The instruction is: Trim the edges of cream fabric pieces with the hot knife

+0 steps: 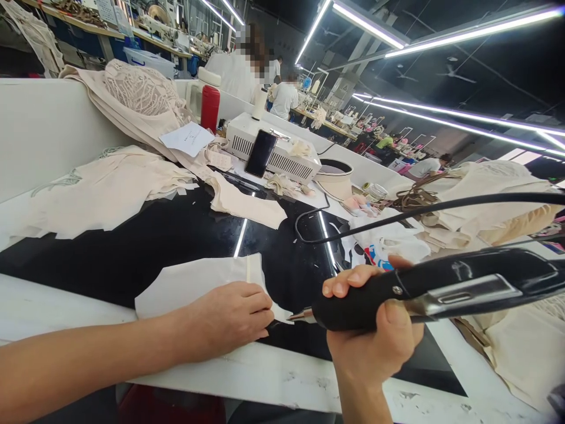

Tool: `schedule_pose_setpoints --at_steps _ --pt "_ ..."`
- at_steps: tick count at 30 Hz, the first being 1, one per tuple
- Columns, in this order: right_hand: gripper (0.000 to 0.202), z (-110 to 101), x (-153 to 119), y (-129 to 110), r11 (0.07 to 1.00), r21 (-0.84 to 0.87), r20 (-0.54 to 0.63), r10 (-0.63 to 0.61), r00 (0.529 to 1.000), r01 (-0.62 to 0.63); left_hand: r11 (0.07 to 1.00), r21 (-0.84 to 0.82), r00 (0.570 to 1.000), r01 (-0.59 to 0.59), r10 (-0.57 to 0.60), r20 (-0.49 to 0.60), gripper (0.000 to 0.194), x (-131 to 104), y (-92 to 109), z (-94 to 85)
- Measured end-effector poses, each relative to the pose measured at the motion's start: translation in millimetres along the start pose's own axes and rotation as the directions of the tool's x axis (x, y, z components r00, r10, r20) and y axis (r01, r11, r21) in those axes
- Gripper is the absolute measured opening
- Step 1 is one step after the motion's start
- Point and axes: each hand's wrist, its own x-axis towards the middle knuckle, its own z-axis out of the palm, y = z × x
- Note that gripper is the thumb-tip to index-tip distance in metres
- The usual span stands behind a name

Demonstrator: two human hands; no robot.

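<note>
My left hand (229, 315) rests on a white fabric piece (189, 282) with a cream strip. Its fingers are curled together at the right edge of the cloth, pinching or pressing it. In my right hand (375, 347) is a black corded hand tool (353, 306) with a narrow metal tip and a silver lever along its side. The tip points left and meets, or nearly meets, the corner of the white fabric beside my left fingers. Under the cloth lies a glossy black panel (176, 229) set on the white table (291, 377).
Beige fabric pieces (101, 188) lie at left, and a beige strip (247, 203) ahead. Behind stand a phone (261, 153), a vented white box (291, 162) and a red bottle (210, 109). The black cable (424, 209) arcs over the right side. More garments (485, 194) are heaped there.
</note>
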Motion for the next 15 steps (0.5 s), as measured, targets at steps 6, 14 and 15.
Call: schedule_pose_setpoints --at_steps 6,14,15 --pt "0.037 -0.5 -2.0 3.0 1.000 -0.001 0.013 0.009 1.000 -0.009 1.000 -0.015 1.000 0.012 -0.012 0.019 0.012 -0.2 -0.1 1.2" --pt "0.035 0.0 -3.2 1.9 1.000 -0.001 0.014 0.023 1.000 -0.023 1.000 0.012 1.000 0.000 0.000 0.006 0.014 1.2 -0.3 -1.3" --pt "0.034 0.0 -3.4 1.8 1.000 -0.002 0.013 0.024 1.000 -0.024 1.000 0.010 1.000 0.005 -0.005 0.006 0.013 1.4 -0.4 -2.7"
